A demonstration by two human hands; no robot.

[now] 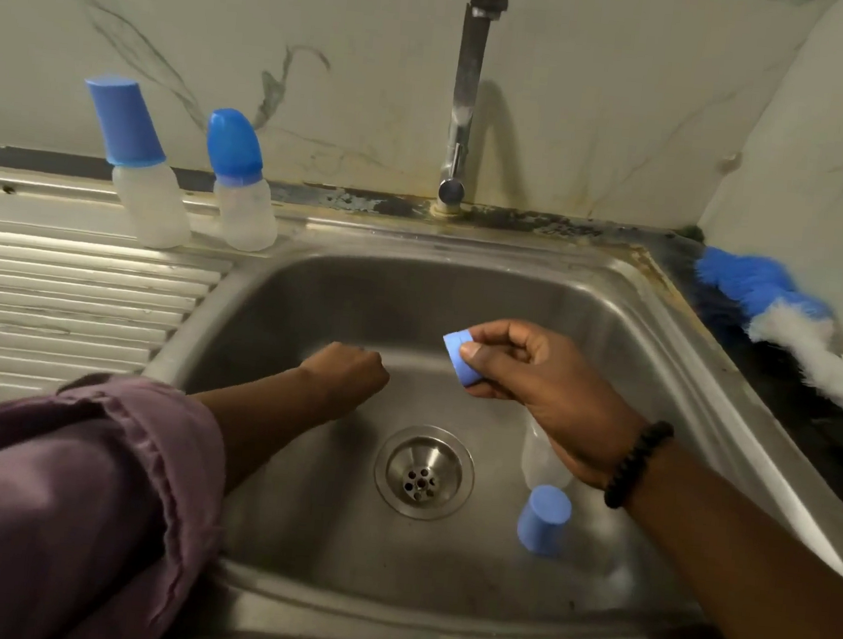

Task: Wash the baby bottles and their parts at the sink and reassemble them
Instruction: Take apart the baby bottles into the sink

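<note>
R hand (547,383) pinches a small blue cap (461,358) between thumb & fingers, held above the sink (616,307) basin, right of centre. L hand (347,374) hangs over the basin w/ fingers curled under; can't tell if it holds anything, nothing shows in it. A clear bottle (542,457) lies in the basin partly under the R wrist, w/ another blue cap (543,520) just beside the drain (423,472). Two capped bottles stand on the counter at the sink's back-left edge: the left bottle (150,200) w/ a tapered cap, the second bottle (244,214) w/ a rounded one. Tap (465,97) shows no water running. A blue & white brush (789,329) lies on the right counter.

Handling, as I judge it: caps are light, stiff plastic, prob. slick once wet, so pinch across the sidewall near the open rim, as now. The bottles look thin, slightly squeezy; wrap the grip round the body, not the neck, & don't crush. Nothing fragile, but small parts could slide toward the drain.
</note>
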